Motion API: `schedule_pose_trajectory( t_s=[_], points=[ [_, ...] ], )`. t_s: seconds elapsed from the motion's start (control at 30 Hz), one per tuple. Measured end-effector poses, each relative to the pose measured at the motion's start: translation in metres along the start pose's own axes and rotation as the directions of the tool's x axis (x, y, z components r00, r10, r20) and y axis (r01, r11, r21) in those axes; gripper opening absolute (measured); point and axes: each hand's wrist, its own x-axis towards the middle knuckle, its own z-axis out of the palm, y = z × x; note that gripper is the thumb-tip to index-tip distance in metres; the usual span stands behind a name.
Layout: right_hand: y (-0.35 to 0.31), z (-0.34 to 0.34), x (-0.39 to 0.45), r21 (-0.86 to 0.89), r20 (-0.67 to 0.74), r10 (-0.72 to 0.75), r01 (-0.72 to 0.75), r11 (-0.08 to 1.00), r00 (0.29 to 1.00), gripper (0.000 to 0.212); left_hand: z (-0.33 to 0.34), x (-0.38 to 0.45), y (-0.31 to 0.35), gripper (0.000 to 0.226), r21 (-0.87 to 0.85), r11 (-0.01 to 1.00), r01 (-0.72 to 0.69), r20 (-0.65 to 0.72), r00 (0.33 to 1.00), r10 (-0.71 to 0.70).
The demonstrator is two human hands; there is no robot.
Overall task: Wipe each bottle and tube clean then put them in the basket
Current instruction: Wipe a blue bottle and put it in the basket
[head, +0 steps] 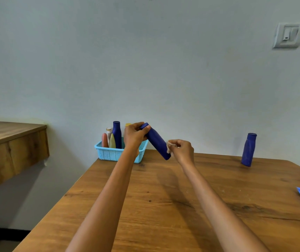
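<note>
Above the tabletop [163, 206], a tilted blue bottle [157, 142] is gripped at its cap by the left hand [134, 135]; a pale wipe [169, 147] is pinched against its lower end by the right hand [181, 149]. Just behind, several bottles are held upright in the basket [113, 154].

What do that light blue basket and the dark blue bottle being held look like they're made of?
The basket looks like moulded plastic: a uniform light blue colour and walls of small regular holes. The held bottle, gripped by the left hand, seems to be matte, opaque plastic: even dark blue with only a soft sheen. Coated metal can't be ruled out.
</note>
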Motion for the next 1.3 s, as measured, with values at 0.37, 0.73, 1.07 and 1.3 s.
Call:
schedule_pose_trajectory(
  t_s=[0.37,0.73,1.07,1.3],
  points=[
    [-0.004,0.019,-0.007,-0.047,0.117,-0.043,0.048,0.998,0.992,0.011,-0.007,0.006,0.003,0.038,-0.003,1.0,-0.031,-0.142,0.989,0.031],
    [0.01,0.001,0.0,0.475,0.147,0.341,-0.369,0.799,0.928,0.028,-0.014,0.003,0.006,0.041,-0.087,0.995,0.044,0.08,0.996,-0.037],
    [0.013,0.0,0.001,0.827,0.455,0.35,-0.535,0.175,0.819,0.021,-0.014,0.0,0.003,0.018,-0.337,0.931,0.138,0.019,0.99,-0.14],
    [0.016,0.005,-0.004,0.803,0.506,0.41,-0.588,0.096,0.759,0.011,0.003,0.0,-0.005,0.039,-0.144,0.99,-0.014,-0.145,0.989,-0.007]
  ],
)
